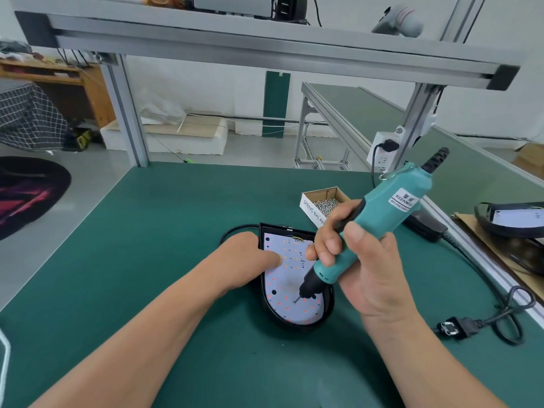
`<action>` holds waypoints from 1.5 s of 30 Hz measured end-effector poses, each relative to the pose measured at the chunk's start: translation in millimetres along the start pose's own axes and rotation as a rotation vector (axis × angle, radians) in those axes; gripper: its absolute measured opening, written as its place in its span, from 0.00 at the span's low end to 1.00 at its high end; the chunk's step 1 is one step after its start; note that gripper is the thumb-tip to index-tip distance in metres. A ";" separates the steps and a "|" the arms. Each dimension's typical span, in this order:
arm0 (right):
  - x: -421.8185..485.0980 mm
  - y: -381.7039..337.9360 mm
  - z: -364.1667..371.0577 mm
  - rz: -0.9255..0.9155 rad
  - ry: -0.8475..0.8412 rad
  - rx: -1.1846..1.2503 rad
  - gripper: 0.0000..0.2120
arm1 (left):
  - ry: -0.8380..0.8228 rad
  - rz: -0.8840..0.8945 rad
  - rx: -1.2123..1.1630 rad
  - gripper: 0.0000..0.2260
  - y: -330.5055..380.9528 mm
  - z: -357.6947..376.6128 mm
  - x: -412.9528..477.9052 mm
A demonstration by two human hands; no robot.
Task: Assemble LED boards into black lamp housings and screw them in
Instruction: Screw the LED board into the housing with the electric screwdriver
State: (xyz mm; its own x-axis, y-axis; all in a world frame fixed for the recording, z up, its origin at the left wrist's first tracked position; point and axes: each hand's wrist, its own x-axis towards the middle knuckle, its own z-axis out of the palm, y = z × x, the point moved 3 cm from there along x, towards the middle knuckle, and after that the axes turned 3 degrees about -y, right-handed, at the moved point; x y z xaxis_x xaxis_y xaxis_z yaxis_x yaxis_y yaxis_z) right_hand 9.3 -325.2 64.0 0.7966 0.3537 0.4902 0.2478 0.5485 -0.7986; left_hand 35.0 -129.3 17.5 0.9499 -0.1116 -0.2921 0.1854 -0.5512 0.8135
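Observation:
A black lamp housing (297,321) lies on the green table with a white LED board (282,287) dotted with red and orange LEDs seated inside it. My left hand (250,257) rests on the housing's left edge, its fingers pressing down on the board. My right hand (356,266) grips a teal electric screwdriver (382,219), tilted, with its bit tip touching the board near its lower middle. The housing's right side is hidden behind the screwdriver and my right hand.
A small cardboard box of screws (322,203) stands behind the housing. A black power cable with plug (459,328) trails at the right. Another black housing (512,219) sits on cardboard at the far right. Aluminium frame posts (129,113) rise at the table's back.

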 end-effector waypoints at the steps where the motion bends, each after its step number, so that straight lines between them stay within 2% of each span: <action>1: -0.1 -0.5 -0.5 -0.004 0.004 -0.021 0.17 | -0.001 -0.003 0.007 0.14 -0.4 -0.2 0.4; 5: 1.5 -5.4 -3.8 -0.077 0.050 -0.046 0.16 | -0.001 0.011 0.032 0.17 -2.0 -0.7 0.5; 8: 4.1 -6.8 -13.8 -0.083 0.194 0.088 0.14 | 0.030 0.037 0.021 0.28 0.3 -3.6 -3.6; 10: 5.5 -6.4 -24.4 -0.081 0.306 0.186 0.12 | 0.115 0.007 -0.025 0.25 2.8 -10.5 -3.9; 12: 5.9 -5.3 -34.3 -0.077 0.428 0.268 0.08 | 0.167 -0.015 -0.237 0.14 3.7 -19.9 0.0; 14: 6.4 -4.2 -41.6 -0.084 0.527 0.327 0.05 | 0.161 -0.017 -0.628 0.07 2.5 -29.6 0.6; 17: 7.1 -3.1 -48.3 -0.104 0.602 0.368 0.04 | 0.070 -0.012 -1.077 0.11 -0.3 -36.8 -0.8; 20: 7.2 -3.9 -50.4 -0.109 0.613 0.370 0.04 | -0.036 0.004 -1.234 0.12 3.7 -32.3 -2.4; 24: 6.7 -5.0 -49.1 -0.111 0.612 0.380 0.03 | -0.119 0.096 -1.261 0.09 13.0 -29.0 -5.4; 27: 7.2 -5.6 -47.2 -0.111 0.612 0.377 0.03 | -0.171 0.167 -1.178 0.04 18.2 -26.4 -10.7; 29: 7.2 -6.0 -46.4 -0.110 0.618 0.372 0.04 | -0.195 0.186 -1.103 0.05 21.6 -21.7 -14.6; 33: 7.9 -5.5 -45.0 -0.106 0.622 0.377 0.04 | -0.196 0.151 -1.063 0.06 23.3 -13.9 -17.1; 40: 7.9 -3.3 -44.5 -0.086 0.615 0.385 0.03 | -0.249 0.093 -1.215 0.15 23.0 -16.2 -16.5; 45: 9.8 -1.0 -44.6 -0.074 0.619 0.375 0.03 | -0.243 0.074 -1.213 0.14 20.1 -23.7 -15.3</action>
State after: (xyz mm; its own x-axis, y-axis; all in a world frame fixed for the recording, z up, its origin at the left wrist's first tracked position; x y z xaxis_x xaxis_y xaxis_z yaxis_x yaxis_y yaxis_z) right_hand 41.4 -356.1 54.0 0.9786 -0.1265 0.1620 0.1955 0.8167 -0.5430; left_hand 30.2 -119.0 50.2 0.9206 -0.3319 -0.2060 0.3697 0.5700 0.7338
